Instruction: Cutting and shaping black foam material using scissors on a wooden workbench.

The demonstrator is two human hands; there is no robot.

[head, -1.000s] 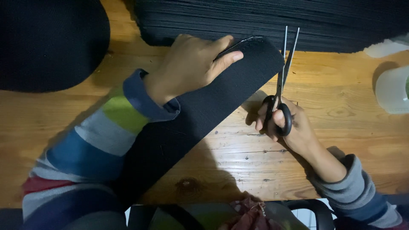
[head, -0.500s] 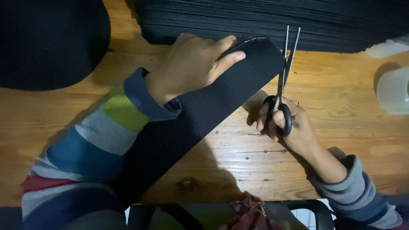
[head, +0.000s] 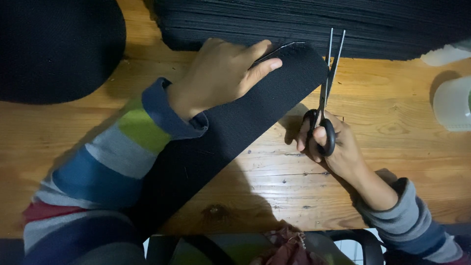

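A tall stack of thin black sheets [head: 314, 22] lies along the far edge of the wooden plank counter [head: 392, 162]. A large, rounded piece of black fabric [head: 54, 46] covers the far left corner. At the right edge stands a pale translucent plastic container [head: 454, 104], with a white scrap [head: 449, 54] just beyond it, beside the stack.

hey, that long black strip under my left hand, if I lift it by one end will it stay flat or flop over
Probably flop. The black strip looks like thin felt-like sheet lying flat on the wooden table, and the left hand presses it down while the scissors in the right hand meet its edge. Likely light, and its fuzzy surface seems unlikely to slip.
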